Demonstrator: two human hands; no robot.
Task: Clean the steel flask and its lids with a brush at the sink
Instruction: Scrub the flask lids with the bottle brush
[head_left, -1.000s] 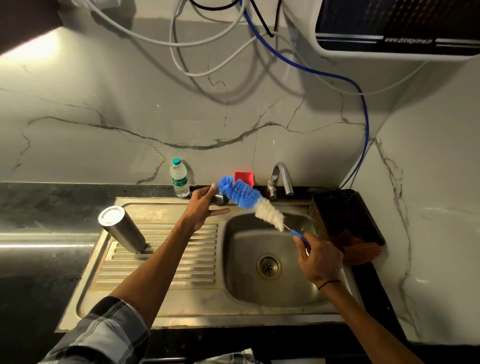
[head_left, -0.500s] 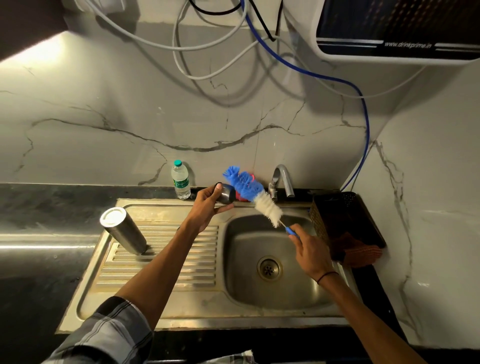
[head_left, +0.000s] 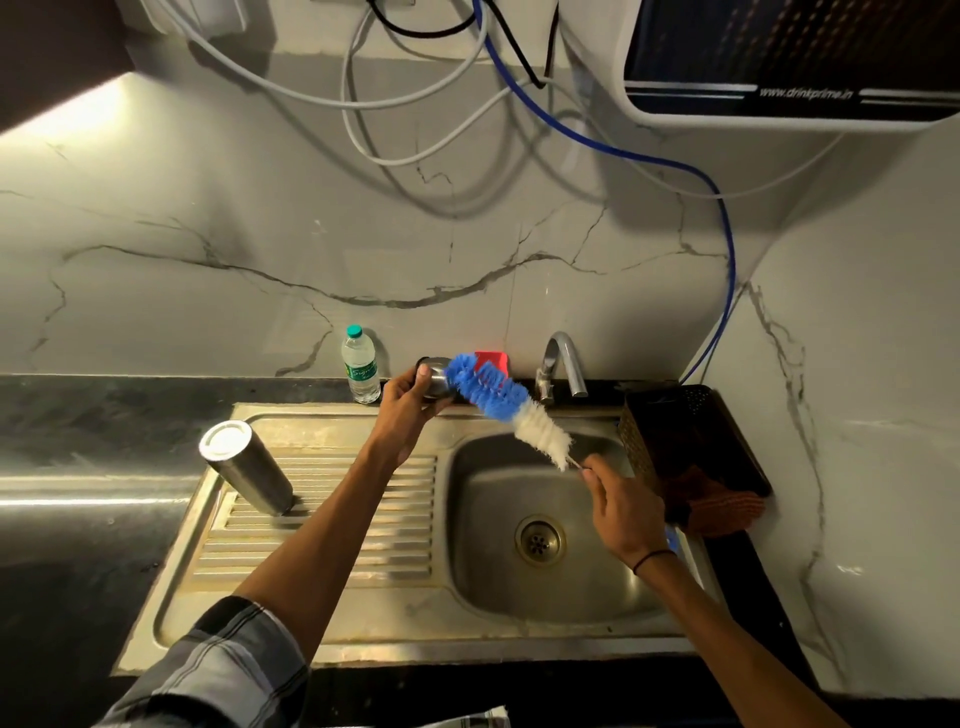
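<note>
My left hand (head_left: 408, 402) holds a small steel lid (head_left: 438, 383) up over the back rim of the sink, near the wall. My right hand (head_left: 621, 501) grips the thin handle of a bottle brush (head_left: 511, 410) with blue bristles at the tip and white ones lower down. The blue bristles press against the lid's open side. The steel flask (head_left: 248, 465) stands upside down on the ribbed drainboard (head_left: 363, 519) at the left, apart from both hands.
The sink basin (head_left: 587, 582) with its drain lies below my right hand, the tap (head_left: 563, 364) behind it. A plastic water bottle (head_left: 360, 370) and a red object (head_left: 493, 360) stand at the wall. A dark basket (head_left: 685, 441) with an orange cloth (head_left: 722, 506) sits right of the basin.
Both hands have risen and shifted toward the back wall. The lid has turned so that its open side faces the brush, and the blue bristles have pushed up against it.
</note>
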